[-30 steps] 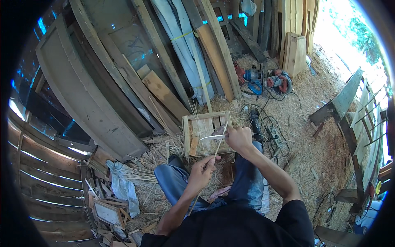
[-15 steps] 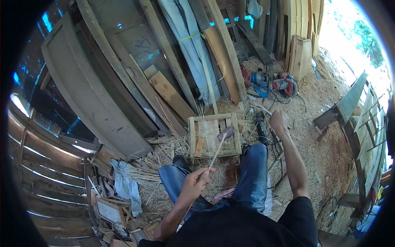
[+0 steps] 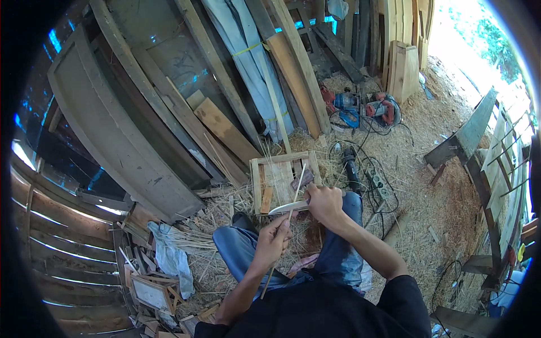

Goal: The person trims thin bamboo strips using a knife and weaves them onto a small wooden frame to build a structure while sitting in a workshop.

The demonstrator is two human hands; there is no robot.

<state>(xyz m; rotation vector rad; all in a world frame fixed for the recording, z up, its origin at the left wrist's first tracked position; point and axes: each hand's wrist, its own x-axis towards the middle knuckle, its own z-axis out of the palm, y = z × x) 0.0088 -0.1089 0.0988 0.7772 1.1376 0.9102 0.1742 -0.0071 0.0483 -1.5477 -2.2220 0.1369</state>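
My left hand is closed around a thin wooden strip, which slants up and away over a small wooden crate. The strip's lower end sticks out below that hand. My right hand grips a knife, its handle hidden in the fist. The pale knife blade points left and crosses the strip just beyond my left fingers. On the crate lie a dark brownish block and a small light wood piece.
Shavings and thin strips litter the ground. Power tools with cords lie at the back right, a black tool beside the crate. A power strip sits to its right. Boards and a panel lean at the left.
My right hand has come in from the far right with the knife, bringing the blade across the strip. My left hand still holds the strip, now with its lower end showing below the hand.
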